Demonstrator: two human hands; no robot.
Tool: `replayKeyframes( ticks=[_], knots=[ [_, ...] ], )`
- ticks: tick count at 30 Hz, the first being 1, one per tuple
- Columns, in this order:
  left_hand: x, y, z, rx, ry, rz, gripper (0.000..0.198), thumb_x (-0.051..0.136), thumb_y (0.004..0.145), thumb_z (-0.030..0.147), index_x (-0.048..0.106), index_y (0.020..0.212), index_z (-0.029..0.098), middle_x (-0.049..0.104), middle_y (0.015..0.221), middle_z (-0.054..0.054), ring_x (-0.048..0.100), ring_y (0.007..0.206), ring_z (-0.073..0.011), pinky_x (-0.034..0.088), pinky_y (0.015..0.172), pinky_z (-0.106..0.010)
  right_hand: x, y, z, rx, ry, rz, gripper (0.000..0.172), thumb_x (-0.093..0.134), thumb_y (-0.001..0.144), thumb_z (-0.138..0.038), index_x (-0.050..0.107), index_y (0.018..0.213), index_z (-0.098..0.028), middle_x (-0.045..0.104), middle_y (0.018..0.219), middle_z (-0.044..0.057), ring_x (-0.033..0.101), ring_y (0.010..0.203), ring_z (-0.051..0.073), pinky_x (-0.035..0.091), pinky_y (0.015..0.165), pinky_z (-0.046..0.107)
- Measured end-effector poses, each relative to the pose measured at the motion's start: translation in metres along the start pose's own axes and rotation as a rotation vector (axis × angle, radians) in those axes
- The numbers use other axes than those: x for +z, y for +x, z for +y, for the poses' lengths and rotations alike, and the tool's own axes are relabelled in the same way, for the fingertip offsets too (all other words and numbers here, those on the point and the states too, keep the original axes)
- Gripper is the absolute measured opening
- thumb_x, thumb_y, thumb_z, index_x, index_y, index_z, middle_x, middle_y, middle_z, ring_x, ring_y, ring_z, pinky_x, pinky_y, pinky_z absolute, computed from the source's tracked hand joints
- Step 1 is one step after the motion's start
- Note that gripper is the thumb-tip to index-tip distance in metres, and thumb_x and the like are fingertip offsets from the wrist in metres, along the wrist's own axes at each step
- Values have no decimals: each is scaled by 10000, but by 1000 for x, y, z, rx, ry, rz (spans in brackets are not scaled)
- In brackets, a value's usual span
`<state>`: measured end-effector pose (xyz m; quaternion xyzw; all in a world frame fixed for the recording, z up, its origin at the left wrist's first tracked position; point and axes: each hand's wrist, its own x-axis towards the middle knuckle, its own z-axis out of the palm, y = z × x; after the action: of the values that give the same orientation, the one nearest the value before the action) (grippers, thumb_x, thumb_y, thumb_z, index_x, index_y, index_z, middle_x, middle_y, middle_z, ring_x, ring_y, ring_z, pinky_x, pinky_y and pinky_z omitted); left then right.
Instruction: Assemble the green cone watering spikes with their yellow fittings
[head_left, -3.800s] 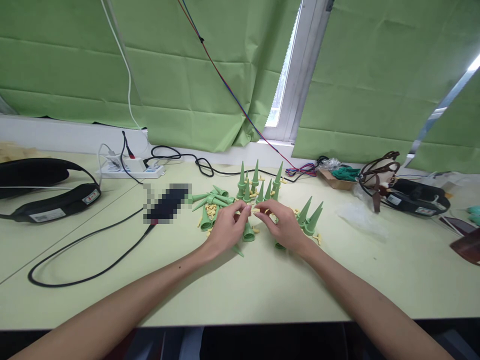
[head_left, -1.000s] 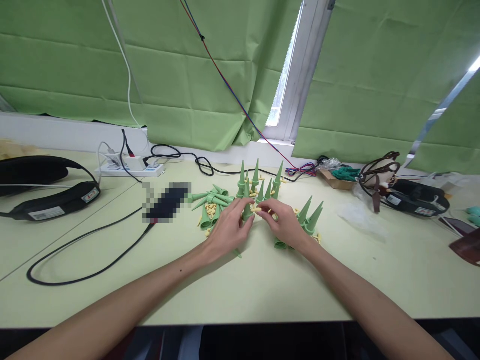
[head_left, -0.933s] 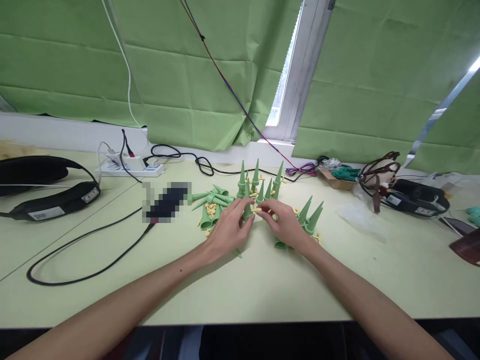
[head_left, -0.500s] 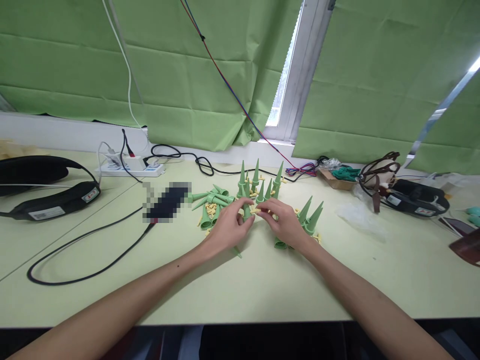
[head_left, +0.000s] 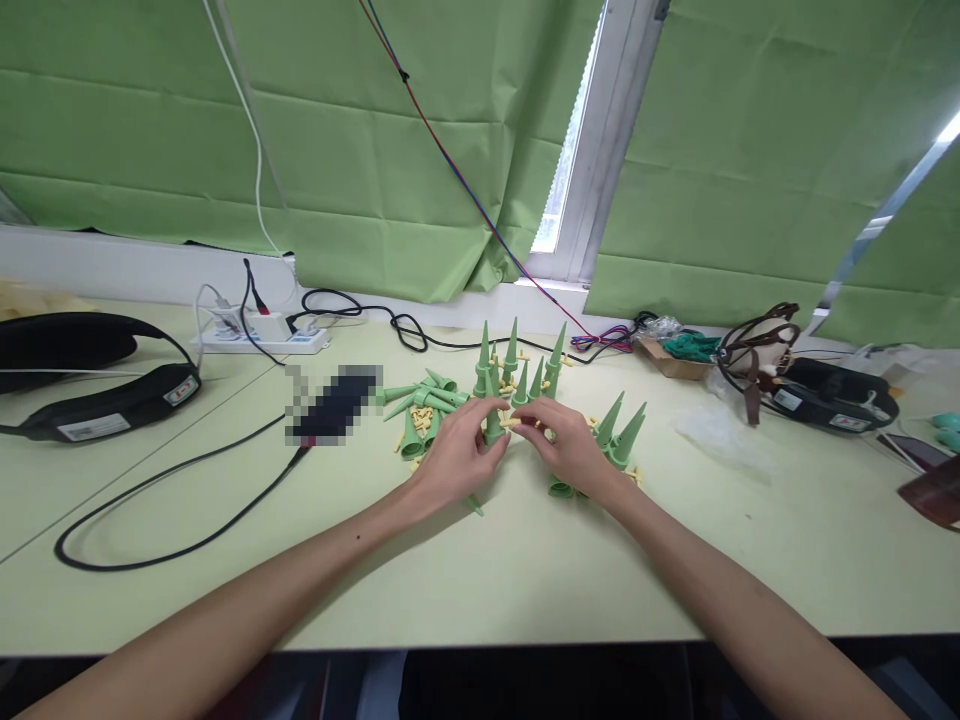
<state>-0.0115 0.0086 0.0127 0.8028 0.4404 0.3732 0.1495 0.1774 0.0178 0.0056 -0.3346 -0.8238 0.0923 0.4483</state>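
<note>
My left hand is closed around a green cone-shaped spike, held upright in front of a cluster of standing green spikes. My right hand pinches a small yellow peg and holds it against the side of that spike. More green spikes lie flat to the left, with loose yellow pegs among them. Two spikes stand just right of my right hand.
A pale green table carries a black cable, a white power strip, a black neckband device at left, and a blurred dark object. At right lie brown straps, another black device and clear plastic.
Earlier the spike in my left hand sat lower; it is now raised a little and held upright. In the last second both hands barely shifted, staying pinched together at the spike.
</note>
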Motion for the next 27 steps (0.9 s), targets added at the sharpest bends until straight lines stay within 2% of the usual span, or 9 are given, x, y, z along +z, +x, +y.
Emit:
replayKeyframes(
  ticks=[3, 11, 17, 21, 27],
  knots=[
    [2, -1, -3, 36, 26, 1, 358, 616, 859, 285, 561, 1211, 248, 630, 1063, -15, 510, 568, -96, 453, 683, -298, -1, 1, -2, 13, 5, -5, 81, 561, 946, -203, 640, 957, -192, 614, 809, 37, 572, 709, 158, 467, 645, 277],
    [2, -2, -3, 74, 86, -4, 361, 543, 915, 279, 524, 1272, 234, 601, 1102, -44, 504, 576, -99, 460, 659, -298, -1, 0, 0, 37, -2, -17, 81, 556, 949, -224, 630, 961, -193, 638, 823, 42, 592, 733, 167, 475, 663, 289],
    [1, -3, -2, 108, 114, -21, 370, 511, 927, 271, 498, 1293, 220, 596, 1142, -74, 566, 721, -158, 465, 694, -312, -1, 1, 0, 56, -13, -40, 109, 529, 966, -249, 613, 926, -192, 643, 810, 40, 585, 720, 165, 467, 667, 289],
    [-1, -3, -1, 114, 106, -38, 335, 491, 934, 263, 497, 1266, 212, 591, 1141, -76, 583, 803, -182, 456, 699, -309, -1, 1, 0, 68, -17, -64, 135, 511, 974, -263, 600, 902, -191, 639, 798, 39, 585, 715, 168, 460, 664, 291],
    [-1, -3, 0, 118, 92, -44, 310, 493, 933, 262, 506, 1238, 211, 592, 1091, -69, 579, 796, -181, 436, 676, -296, -2, 0, 1, 57, -19, -83, 165, 474, 989, -265, 583, 888, -193, 622, 778, 31, 567, 702, 163, 443, 662, 283]
  ],
)
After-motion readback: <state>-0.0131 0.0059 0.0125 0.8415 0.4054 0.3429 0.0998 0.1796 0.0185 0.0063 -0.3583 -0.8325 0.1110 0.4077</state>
